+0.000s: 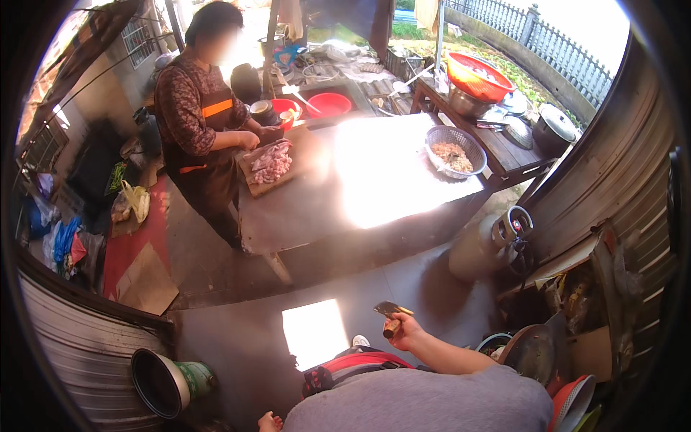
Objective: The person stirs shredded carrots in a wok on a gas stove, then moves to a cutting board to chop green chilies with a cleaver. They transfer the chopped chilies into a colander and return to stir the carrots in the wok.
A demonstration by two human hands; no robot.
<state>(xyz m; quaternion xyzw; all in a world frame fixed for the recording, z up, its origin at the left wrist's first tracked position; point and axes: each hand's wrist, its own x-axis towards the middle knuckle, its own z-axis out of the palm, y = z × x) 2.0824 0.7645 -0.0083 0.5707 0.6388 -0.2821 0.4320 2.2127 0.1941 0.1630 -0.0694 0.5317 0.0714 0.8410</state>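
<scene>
My right hand [406,330] grips the wooden handle [391,328] of a kitchen knife, likely a cleaver. Its dark blade [390,308] points away from my body above the floor. My left hand [271,422] hangs low at the bottom edge, only partly in view, with its fingers somewhat curled. Nothing shows in it. Before me stands a long table [302,221]. On its left end, cut raw meat [272,162] lies on a wooden cutting board [318,156]. At the table's right end a grey plastic colander [468,141] holds chopped food [452,156].
A person [200,108] in an apron stands at the table's left end, hands by the meat. A gas cylinder [475,248] stands on the right. A pot-like vessel [162,380] rests low left. Behind the table are red basins [329,104]; an orange basket [478,78] sits back right.
</scene>
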